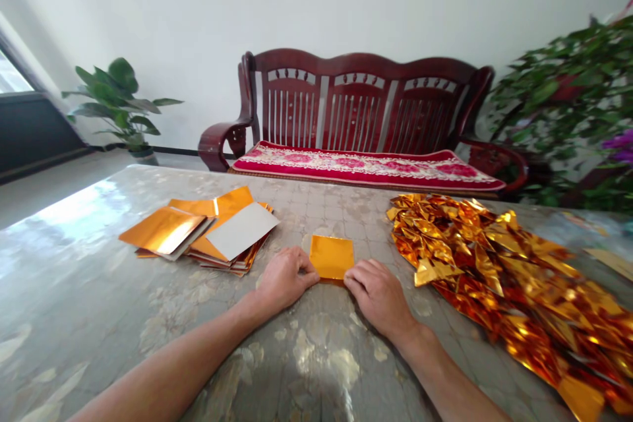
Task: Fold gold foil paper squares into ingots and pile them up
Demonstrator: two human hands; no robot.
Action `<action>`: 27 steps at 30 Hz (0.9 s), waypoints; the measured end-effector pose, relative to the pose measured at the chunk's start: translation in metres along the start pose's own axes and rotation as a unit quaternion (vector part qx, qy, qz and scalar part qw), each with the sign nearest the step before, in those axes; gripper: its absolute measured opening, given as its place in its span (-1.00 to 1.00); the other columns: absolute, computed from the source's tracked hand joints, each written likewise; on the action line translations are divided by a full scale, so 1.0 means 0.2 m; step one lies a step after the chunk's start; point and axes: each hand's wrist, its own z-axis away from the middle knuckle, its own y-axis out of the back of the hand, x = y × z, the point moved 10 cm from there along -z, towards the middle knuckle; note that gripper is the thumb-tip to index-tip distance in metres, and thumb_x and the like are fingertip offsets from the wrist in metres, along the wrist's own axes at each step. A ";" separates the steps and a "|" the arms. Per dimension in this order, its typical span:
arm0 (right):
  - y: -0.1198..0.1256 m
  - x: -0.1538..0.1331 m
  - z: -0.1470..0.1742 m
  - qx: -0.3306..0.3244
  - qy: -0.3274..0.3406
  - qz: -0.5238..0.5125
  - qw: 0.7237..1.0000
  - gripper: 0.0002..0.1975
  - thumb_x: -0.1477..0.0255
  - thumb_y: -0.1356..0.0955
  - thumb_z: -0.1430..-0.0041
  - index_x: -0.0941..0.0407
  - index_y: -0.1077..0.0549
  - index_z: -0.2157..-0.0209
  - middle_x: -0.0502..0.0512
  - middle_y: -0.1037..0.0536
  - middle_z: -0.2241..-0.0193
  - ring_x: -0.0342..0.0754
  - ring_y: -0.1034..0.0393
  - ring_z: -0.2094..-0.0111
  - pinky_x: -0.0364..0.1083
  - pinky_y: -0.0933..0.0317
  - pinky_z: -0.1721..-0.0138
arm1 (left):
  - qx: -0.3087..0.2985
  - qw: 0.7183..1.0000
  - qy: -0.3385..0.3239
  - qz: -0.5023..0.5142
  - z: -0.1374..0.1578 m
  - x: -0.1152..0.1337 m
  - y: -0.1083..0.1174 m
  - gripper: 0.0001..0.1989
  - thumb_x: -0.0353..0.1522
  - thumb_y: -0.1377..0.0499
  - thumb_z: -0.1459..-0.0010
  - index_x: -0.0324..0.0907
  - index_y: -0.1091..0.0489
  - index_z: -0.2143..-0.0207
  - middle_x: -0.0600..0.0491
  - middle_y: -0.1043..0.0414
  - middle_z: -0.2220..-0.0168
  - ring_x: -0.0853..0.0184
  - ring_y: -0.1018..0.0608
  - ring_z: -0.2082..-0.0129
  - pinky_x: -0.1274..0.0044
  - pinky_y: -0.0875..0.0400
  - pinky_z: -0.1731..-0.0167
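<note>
A small piece of gold foil paper point(331, 256) lies in the middle of the table, its near edge looking folded over. At its near left corner, my left hand point(289, 275) pinches the paper between thumb and fingers. My right hand point(378, 293) grips the near right corner in the same way, fingers curled. Left of my hands is a loose stack of gold foil sheets point(165, 227), with one sheet point(244, 229) on top showing its pale back. To the right spreads a large heap of folded gold foil pieces point(469, 257).
The table point(163, 343) has a glossy, patterned cover. Behind it stands a dark red wooden bench point(356, 102) with a red and white cushion point(366, 166). Potted plants point(119, 95) flank the bench. Clear plastic wrapping point(583, 231) lies at the table's right side.
</note>
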 end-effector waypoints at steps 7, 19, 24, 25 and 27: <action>-0.02 0.02 -0.02 -0.019 -0.030 0.028 0.999 -0.78 0.44 -0.27 -0.33 0.08 -0.45 0.41 0.04 -0.50 0.40 -0.04 -0.30 0.28 -0.08 -0.07 0.25 | -0.017 0.999 -0.003 -0.049 -0.03 0.01 0.00 -0.78 -0.30 -0.20 -0.11 -0.17 -0.47 0.56 0.07 -0.50 0.40 0.30 -0.48 0.33 0.49 -0.26 0.22; -0.03 0.05 -0.03 -0.023 -0.072 0.023 0.997 -0.81 0.51 -0.31 -0.23 0.07 -0.41 0.48 0.01 -0.50 0.43 -0.05 -0.30 0.30 -0.09 -0.06 0.26 | -0.007 0.998 -0.019 -0.062 -0.04 0.01 -0.01 -0.80 -0.31 -0.22 -0.09 -0.18 -0.46 0.56 0.03 -0.47 0.37 0.27 -0.48 0.30 0.45 -0.28 0.19; -0.03 0.05 -0.03 -0.017 -0.075 0.014 0.997 -0.83 0.53 -0.33 -0.19 0.07 -0.40 0.49 0.00 -0.49 0.44 -0.05 -0.30 0.30 -0.10 -0.07 0.26 | -0.003 0.996 -0.027 -0.080 -0.04 0.01 -0.01 -0.80 -0.31 -0.22 -0.10 -0.19 -0.45 0.55 0.01 -0.48 0.34 0.25 -0.48 0.25 0.44 -0.27 0.16; -0.03 0.05 -0.03 -0.014 -0.076 0.014 0.997 -0.83 0.53 -0.33 -0.18 0.07 -0.40 0.49 0.01 -0.49 0.44 -0.05 -0.30 0.30 -0.10 -0.07 0.26 | -0.002 0.996 -0.028 -0.085 -0.04 0.01 -0.01 -0.80 -0.31 -0.21 -0.10 -0.19 -0.45 0.55 0.00 -0.47 0.34 0.24 -0.47 0.24 0.44 -0.26 0.15; -0.03 0.05 -0.04 -0.009 -0.079 0.016 0.997 -0.83 0.53 -0.33 -0.17 0.07 -0.39 0.50 0.01 -0.49 0.44 -0.05 -0.30 0.31 -0.10 -0.08 0.27 | -0.005 0.995 -0.027 -0.095 -0.04 0.01 -0.01 -0.80 -0.31 -0.21 -0.10 -0.19 -0.46 0.53 0.00 -0.47 0.33 0.24 -0.47 0.24 0.43 -0.27 0.16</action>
